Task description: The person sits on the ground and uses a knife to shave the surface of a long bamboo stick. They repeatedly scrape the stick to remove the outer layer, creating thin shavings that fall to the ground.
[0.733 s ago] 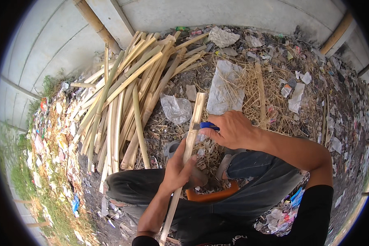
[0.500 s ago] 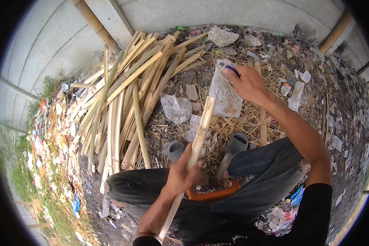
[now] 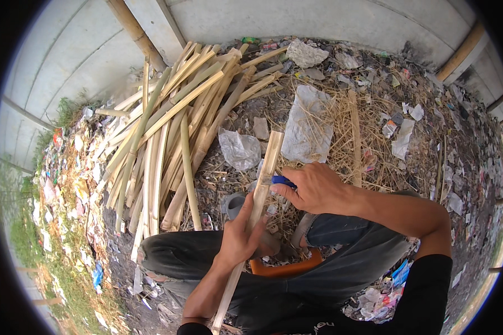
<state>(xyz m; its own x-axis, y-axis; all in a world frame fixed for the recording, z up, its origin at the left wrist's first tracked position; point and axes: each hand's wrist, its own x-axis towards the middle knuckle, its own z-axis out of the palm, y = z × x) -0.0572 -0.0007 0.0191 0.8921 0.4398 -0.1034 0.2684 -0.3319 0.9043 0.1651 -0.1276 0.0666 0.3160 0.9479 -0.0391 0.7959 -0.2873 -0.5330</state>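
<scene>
A long split bamboo strip [image 3: 270,153] slants up from my lap, its far end pointing away from me. My left hand [image 3: 239,237] wraps round it near its middle, thumb on one side and fingers on the other. In my right hand [image 3: 318,187] is a knife with a blue handle [image 3: 284,181]. Its short blade lies against the strip's face, just beyond my left hand. Most of the handle is hidden in my fist.
A big heap of split bamboo strips [image 3: 167,139] lies at the left, near a grey panel wall [image 3: 318,22]. Straw shavings [image 3: 343,134], a white plastic sheet [image 3: 307,125] and a crumpled clear bag [image 3: 240,148] cover the ground ahead. Under my legs is an orange seat edge [image 3: 285,269].
My right hand has come back toward me with the knife, from beyond the strip's far end to the strip near my left hand. My left hand keeps its hold.
</scene>
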